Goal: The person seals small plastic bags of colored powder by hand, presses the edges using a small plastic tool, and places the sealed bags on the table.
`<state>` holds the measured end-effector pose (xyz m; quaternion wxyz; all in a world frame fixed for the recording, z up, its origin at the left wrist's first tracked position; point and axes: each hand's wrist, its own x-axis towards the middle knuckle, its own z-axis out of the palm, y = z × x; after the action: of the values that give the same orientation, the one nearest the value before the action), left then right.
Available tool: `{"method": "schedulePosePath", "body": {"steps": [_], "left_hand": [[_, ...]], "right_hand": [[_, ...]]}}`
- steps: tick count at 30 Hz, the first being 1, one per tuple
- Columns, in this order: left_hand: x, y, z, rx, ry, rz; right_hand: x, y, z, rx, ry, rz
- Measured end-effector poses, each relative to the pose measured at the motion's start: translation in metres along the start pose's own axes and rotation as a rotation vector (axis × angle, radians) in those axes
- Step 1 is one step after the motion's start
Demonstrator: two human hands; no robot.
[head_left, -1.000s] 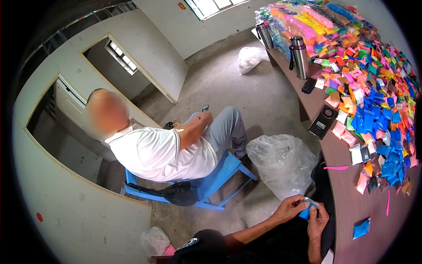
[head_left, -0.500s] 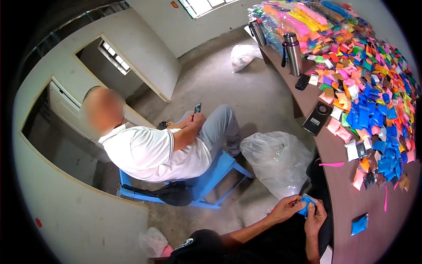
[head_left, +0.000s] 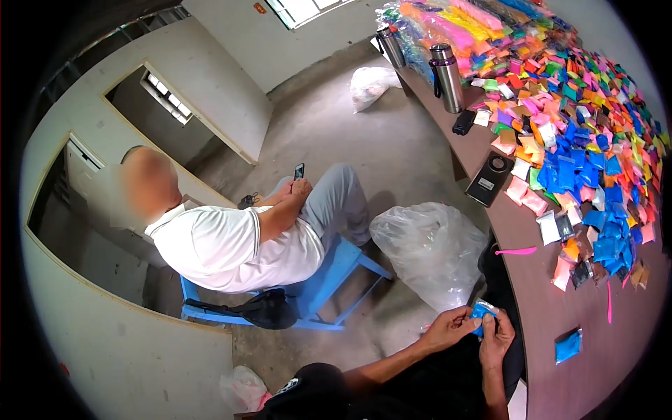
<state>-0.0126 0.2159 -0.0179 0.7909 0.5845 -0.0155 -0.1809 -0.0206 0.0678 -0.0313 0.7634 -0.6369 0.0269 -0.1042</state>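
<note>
a bare, unfinished room used as a makeshift packing workshop: rough concrete floor [head_left: 392, 154], plain grey walls [head_left: 112, 343] with unglazed openings, a window [head_left: 297, 8] high at the far end. up and to the right of the hands runs a long brown table [head_left: 560, 385] heaped with small coloured sachets [head_left: 581, 140], with a pocket scale [head_left: 488, 179] and two steel flasks [head_left: 446, 68] farther along it. a clear plastic sack [head_left: 427, 252] sits just above the hands; beyond it a person on a blue chair [head_left: 329, 280].

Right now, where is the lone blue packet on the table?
The blue packet lies alone on the table at lower right, right of the hands, below the colourful pile.
</note>
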Motion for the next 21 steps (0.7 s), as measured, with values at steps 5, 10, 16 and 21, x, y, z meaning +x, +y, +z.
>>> {"method": "schedulePosePath", "body": {"steps": [5, 10, 16, 21], "left_hand": [[-0.001, -0.011, -0.015, 0.155, -0.059, -0.003], [0.004, -0.004, -0.013, 0.106, -0.059, -0.108], [0.001, -0.013, -0.017, 0.014, 0.006, 0.009], [-0.002, 0.011, -0.007, 0.25, 0.147, 0.121]], "right_hand": [[-0.012, -0.019, -0.005, 0.043, -0.004, 0.196], [0.004, -0.002, -0.004, -0.091, 0.011, -0.011], [-0.004, 0.007, -0.002, 0.032, -0.036, 0.071], [-0.003, -0.013, 0.005, -0.076, -0.001, 0.102]]}}
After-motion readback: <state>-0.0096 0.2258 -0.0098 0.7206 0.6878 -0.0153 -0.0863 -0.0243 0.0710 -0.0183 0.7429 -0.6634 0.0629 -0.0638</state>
